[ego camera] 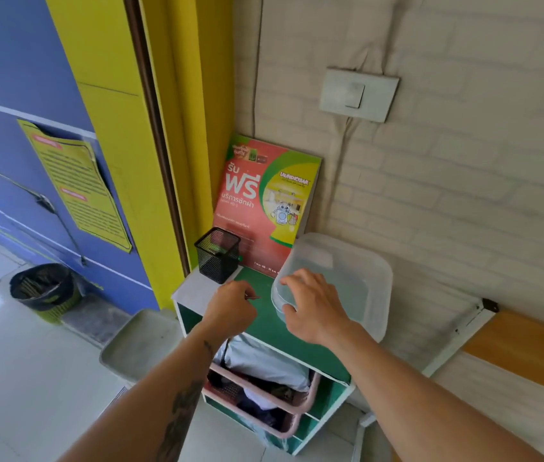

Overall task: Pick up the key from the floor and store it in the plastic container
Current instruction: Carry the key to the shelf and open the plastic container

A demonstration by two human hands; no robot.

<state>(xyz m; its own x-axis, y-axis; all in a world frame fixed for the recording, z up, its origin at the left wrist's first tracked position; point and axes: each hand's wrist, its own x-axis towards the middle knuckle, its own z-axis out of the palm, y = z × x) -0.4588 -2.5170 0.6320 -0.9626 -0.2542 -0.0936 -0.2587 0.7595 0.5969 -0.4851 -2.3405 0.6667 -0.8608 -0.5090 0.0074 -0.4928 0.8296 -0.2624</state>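
A clear plastic container (pixel 357 278) stands on the green top of a small shelf unit (pixel 260 315), against the brick wall. My right hand (pixel 314 308) rests on its near left rim, fingers spread over the edge. My left hand (pixel 230 308) hovers just left of the container with its fingers pinched on a thin metal key (pixel 253 297), whose tip points toward the container. The key is small and mostly hidden by my fingers.
A black mesh pen cup (pixel 218 254) and a red and green poster (pixel 264 201) stand at the back of the shelf top. Pink baskets (pixel 264 391) of cloth fill the shelves below. A lined bin (pixel 45 291) sits on the floor at left, and a grey tray (pixel 140 341) beside the shelf.
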